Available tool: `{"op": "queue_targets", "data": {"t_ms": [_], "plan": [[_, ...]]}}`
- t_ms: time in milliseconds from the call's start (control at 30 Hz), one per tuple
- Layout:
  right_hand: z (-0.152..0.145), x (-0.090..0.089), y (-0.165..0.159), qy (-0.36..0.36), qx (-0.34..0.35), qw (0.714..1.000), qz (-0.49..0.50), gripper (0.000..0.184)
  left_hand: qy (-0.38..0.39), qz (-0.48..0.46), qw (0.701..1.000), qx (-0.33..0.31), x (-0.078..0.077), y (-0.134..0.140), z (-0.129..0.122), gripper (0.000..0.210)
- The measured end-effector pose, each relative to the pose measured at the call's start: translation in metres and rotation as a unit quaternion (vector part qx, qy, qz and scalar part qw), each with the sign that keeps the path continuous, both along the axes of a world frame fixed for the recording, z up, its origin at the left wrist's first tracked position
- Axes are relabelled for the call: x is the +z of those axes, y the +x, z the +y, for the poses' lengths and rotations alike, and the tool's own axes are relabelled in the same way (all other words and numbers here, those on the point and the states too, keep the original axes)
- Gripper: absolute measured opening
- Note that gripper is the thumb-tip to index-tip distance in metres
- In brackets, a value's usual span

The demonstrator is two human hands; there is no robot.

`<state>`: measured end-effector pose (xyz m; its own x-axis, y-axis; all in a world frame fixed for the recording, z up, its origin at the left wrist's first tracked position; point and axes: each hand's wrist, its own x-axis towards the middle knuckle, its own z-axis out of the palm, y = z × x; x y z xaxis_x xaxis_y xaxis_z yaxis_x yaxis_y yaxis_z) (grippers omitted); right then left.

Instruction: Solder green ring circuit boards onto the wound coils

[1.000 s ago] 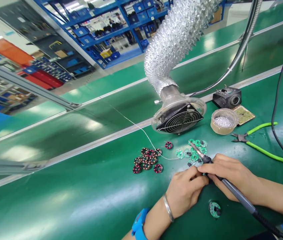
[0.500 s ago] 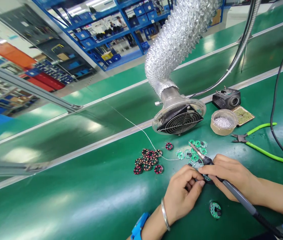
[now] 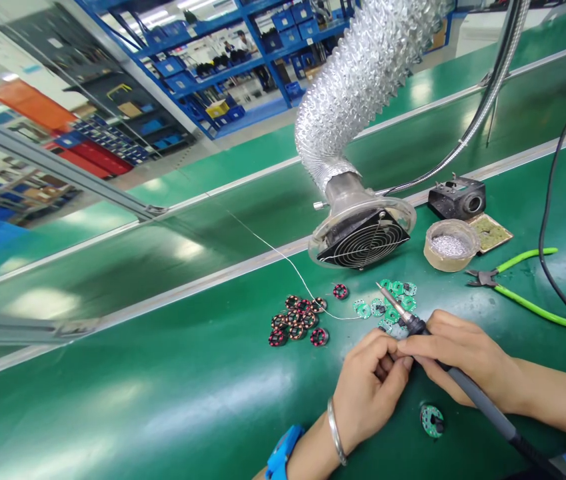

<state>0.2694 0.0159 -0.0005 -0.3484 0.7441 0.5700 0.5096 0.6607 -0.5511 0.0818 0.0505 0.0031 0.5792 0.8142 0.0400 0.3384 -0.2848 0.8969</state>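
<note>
While the soldering iron (image 3: 467, 387) slanted from lower right toward centre, the right hand (image 3: 467, 353), being nearer, was wrapped around it.
The left hand (image 3: 370, 380) curled just beside, at lower centre, its hold hidden; green boards (image 3: 409, 303) lay near the metal tip (image 3: 395, 302), right of centre.

Dark grey soldering iron (image 3: 483, 400), green circuit boards (image 3: 391, 313), black-and-pink coils (image 3: 303, 307), lime-green cutter handles (image 3: 537, 308)
</note>
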Motion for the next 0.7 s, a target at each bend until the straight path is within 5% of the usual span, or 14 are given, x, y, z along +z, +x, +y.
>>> {"op": "queue_targets", "data": {"t_ms": [300,700], "plan": [[0.002,-0.006,-0.001,0.019,0.028,0.999,-0.002,0.034,-0.062,-0.012,0.998,-0.005,-0.004,-0.004,0.000,0.011],[-0.014,0.027,0.018,-0.024,-0.032,0.998,0.043,0.044,-0.043,0.022,0.999,0.017,0.001,0.000,0.000,0.011]]}}
